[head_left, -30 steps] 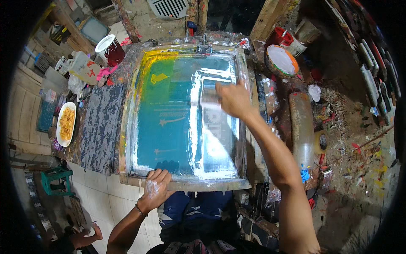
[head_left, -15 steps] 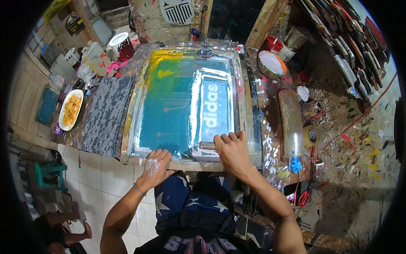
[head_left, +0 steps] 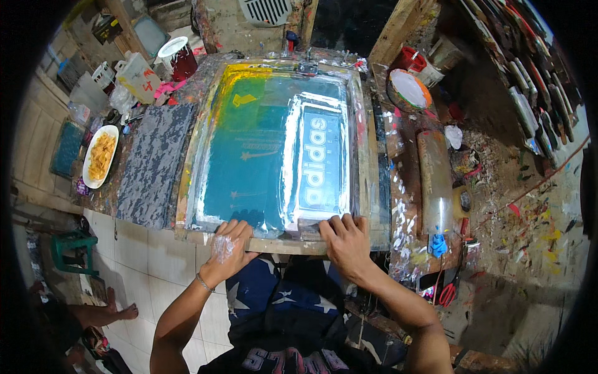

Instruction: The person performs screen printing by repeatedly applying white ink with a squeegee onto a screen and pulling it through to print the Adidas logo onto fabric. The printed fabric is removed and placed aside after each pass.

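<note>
Paint-spattered counter (head_left: 405,187) fills mid-frame, carrying our printing screen (head_left: 274,143). Our left hand (head_left: 227,249) presses its near edge, fingers spread; our right hand (head_left: 344,243) has its grip clamped on the squeegee (head_left: 309,225) at lower centre.

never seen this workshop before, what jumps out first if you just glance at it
The big screen-printing frame fills the middle of the bench, its mesh teal with a yellow patch at the far left corner and a pale lettered panel on its right half. Both hands sit at its near edge: the left hand on the wooden frame, the right hand on the squeegee. A white plate of yellow food lies far left.
</note>
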`<action>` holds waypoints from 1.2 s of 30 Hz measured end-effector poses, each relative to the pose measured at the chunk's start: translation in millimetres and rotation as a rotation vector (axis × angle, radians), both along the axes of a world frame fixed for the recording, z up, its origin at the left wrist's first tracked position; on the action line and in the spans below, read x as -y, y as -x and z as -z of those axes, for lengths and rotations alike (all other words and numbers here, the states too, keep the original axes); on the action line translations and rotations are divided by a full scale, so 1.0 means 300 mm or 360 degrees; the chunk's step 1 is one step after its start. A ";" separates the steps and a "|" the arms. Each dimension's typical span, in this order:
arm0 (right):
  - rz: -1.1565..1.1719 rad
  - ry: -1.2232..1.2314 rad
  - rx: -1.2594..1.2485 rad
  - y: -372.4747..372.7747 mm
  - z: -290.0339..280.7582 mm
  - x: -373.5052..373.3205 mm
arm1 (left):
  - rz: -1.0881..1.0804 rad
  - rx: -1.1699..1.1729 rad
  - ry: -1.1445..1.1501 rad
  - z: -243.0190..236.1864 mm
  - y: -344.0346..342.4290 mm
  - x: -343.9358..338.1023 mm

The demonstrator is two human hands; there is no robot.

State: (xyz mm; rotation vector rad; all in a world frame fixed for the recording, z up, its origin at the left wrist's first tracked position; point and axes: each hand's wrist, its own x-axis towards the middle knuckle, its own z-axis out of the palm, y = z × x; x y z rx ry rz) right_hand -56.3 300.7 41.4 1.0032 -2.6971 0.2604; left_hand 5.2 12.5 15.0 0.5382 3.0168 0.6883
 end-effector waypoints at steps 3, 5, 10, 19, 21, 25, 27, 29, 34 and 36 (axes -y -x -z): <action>0.0074 0.0026 -0.0254 0.174 0.099 0.006 | 0.0002 0.0084 0.0019 0.000 0.004 0.003; 0.0092 -0.0009 -0.0355 0.384 0.142 0.027 | 0.0016 0.0086 0.0004 -0.002 0.006 0.005; 0.0115 -0.0097 -0.0223 0.796 0.054 0.100 | 0.0022 0.0031 -0.0050 -0.001 0.013 0.009; 0.0178 -0.0200 -0.0005 1.013 -0.011 0.157 | 0.0007 0.0144 -0.0037 0.001 0.015 0.016; 0.0115 -0.0168 0.0093 0.934 0.009 0.136 | 0.0016 0.0183 -0.0018 -0.002 0.016 0.015; -0.0011 -0.0145 0.0063 0.565 0.001 0.084 | 0.0005 0.0113 -0.0036 0.001 0.017 0.008; -0.0054 0.0015 -0.0013 0.360 -0.004 0.063 | -0.0021 0.0116 -0.0030 0.003 0.015 0.007; -0.0064 0.0001 0.0102 0.183 -0.008 0.038 | 0.0012 0.0065 -0.0020 0.004 0.010 0.008; 0.0020 -0.0197 0.0205 -0.006 -0.051 0.039 | 0.0018 -0.0015 -0.0034 -0.001 -0.001 -0.002; 0.0088 -0.0297 0.0275 -0.017 -0.075 0.045 | -0.0032 -0.0021 -0.0016 -0.025 -0.001 -0.010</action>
